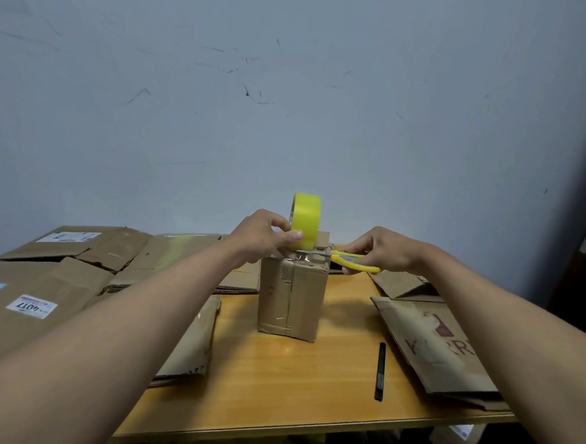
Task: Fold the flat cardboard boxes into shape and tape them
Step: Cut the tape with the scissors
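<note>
Yellow tape roll (305,221) stood on edge atop the upright box (292,299) mid-table, gripped by the left hand (261,235). From its right, the right hand (384,249) clasped yellow-handled scissors (346,260), blades pointing leftward across the stretched tape just beside the roll.

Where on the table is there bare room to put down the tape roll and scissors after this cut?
Bare wood shows on the table between the upright box and the near edge, bordered by the black marker and the flat cardboard on the left. The table's left side is crowded with flattened boxes.
</note>
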